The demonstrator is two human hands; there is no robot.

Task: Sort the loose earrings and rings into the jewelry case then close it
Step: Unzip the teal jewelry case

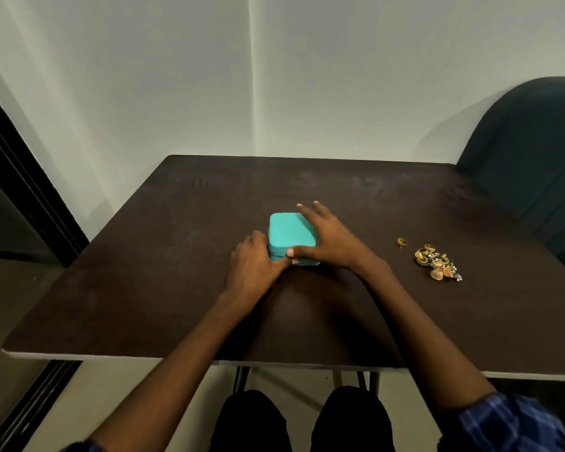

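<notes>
Teal jewelry case (291,231) closed, mid-table; both hands touching; earrings (437,261) well right

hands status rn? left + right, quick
Left hand: fingers curled against the near left side of the teal jewelry case, gripping it.
Right hand: open, fingers spread flat on the case lid.

The teal jewelry case (291,231) is sitting shut and flat. A little gold ring (402,242) and a heap of gold earrings (437,262) are lying well apart from it.
</notes>
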